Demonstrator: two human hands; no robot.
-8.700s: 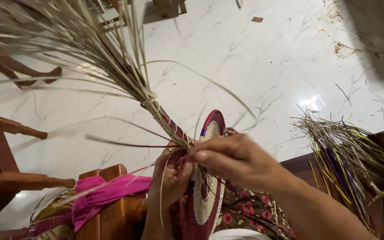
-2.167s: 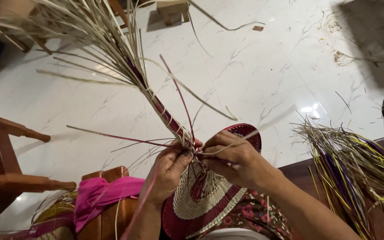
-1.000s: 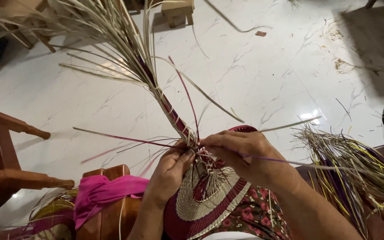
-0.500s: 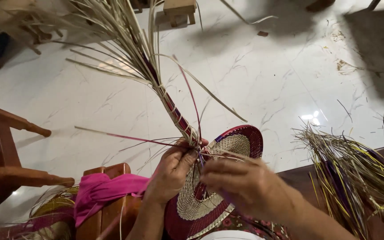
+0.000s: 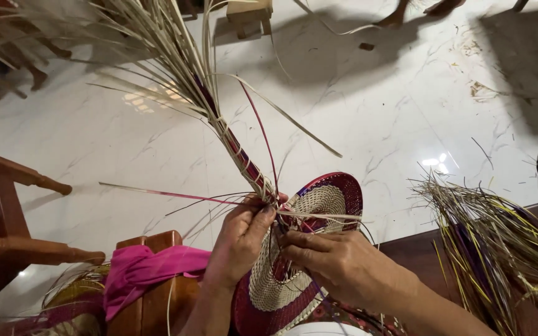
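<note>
The left hand [image 5: 238,239] pinches the wrapped grass bundle [image 5: 235,149], whose long axis runs up-left from the one coiled woven disc [image 5: 294,261] near her lap. The right hand [image 5: 337,264] grips a single pale strand [image 5: 322,216] across the disc.

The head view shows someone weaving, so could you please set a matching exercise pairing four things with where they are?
Things:
1. left hand
2. right hand
3. pink cloth
4. loose straw pile

Places:
A. far right edge
B. draped over brown wood, lower left
C. at the base of the straw bundle
D. on the woven disc, right of centre

Pairs: 1-C, 2-D, 3-B, 4-A
</note>
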